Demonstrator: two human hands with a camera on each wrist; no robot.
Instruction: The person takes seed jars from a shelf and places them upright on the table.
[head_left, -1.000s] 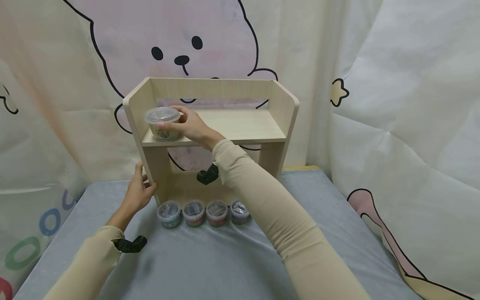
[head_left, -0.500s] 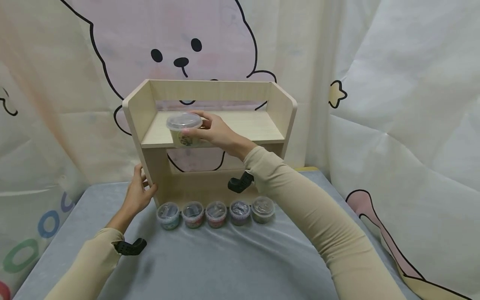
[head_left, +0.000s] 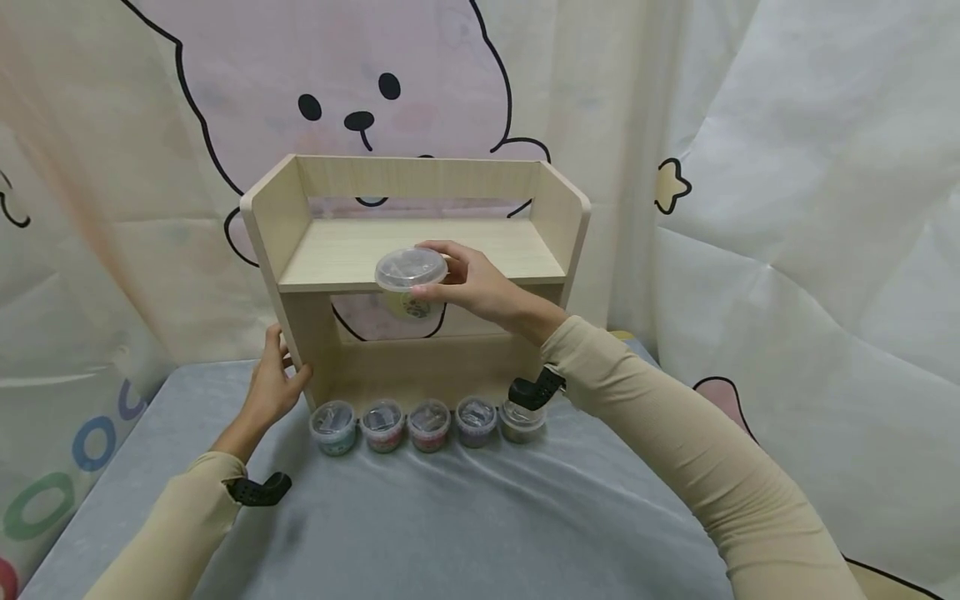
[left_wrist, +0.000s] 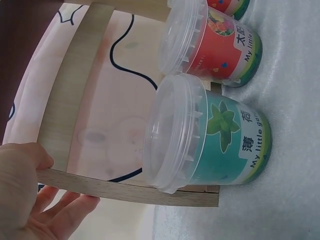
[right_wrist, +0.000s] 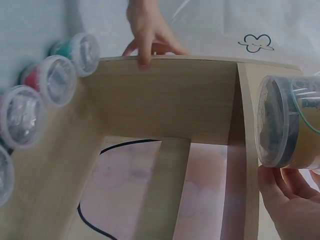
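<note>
In the head view, my right hand holds a round plastic tub with a clear lid and a yellowish label, fingers and thumb around its right side. The tub is upright in front of the upper board's edge of a pale wooden shelf. My left hand grips the shelf's left side panel; in the left wrist view the thumb lies inside the panel and the fingers outside. A tub with a teal label stands near that panel, beside a red-labelled tub.
Several lidded tubs stand in a row along the shelf's front foot on a grey-blue cloth. The shelf has a raised back rail. Printed curtains hang behind and at both sides.
My right hand has carried the tub from the left end of the upper board to the right and slightly down, toward me. The left hand stays on the side panel.
</note>
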